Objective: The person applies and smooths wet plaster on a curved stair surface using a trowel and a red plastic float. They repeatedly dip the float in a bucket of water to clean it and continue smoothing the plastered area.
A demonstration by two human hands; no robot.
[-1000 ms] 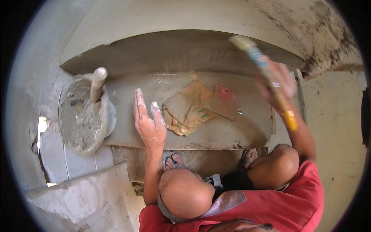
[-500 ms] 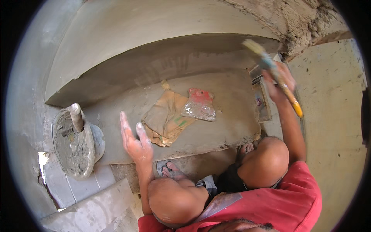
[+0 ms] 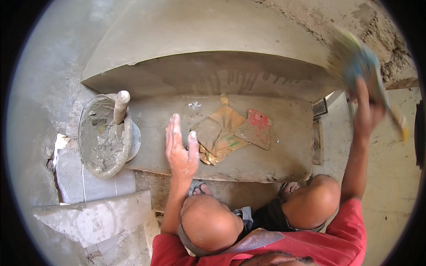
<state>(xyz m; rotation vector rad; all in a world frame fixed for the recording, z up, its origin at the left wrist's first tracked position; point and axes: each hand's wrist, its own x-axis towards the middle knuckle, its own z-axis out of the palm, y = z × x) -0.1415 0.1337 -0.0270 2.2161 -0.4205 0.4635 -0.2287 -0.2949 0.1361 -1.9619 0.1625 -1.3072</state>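
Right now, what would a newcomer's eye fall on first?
Probably the blurred brush in the right hand, at the upper right. Next, at left, the bucket of grey mix with a pale handle sticking up; then the crumpled brown sheet and red-marked flat piece on the ledge, near the middle.

So the right hand [image 3: 369, 111] is way out at 2 o'clock, wrapped around a paintbrush [image 3: 367, 66], pretty motion-blurred, bristles aimed at 11 and yellow handle tip at 5. Left hand [image 3: 182, 153] is empty, just off the middle toward 8, fingers up at 12, thumb spread. At 9 there's a bucket [image 3: 127, 150] of wet grey mortar [image 3: 104, 148] with a round handle [image 3: 120, 107] sticking up. Dead centre on the cement ledge [image 3: 284, 162]: crumpled brown sack [image 3: 222, 124], flat red-and-grey packet [image 3: 255, 128] overlapping its 3 o'clock side.
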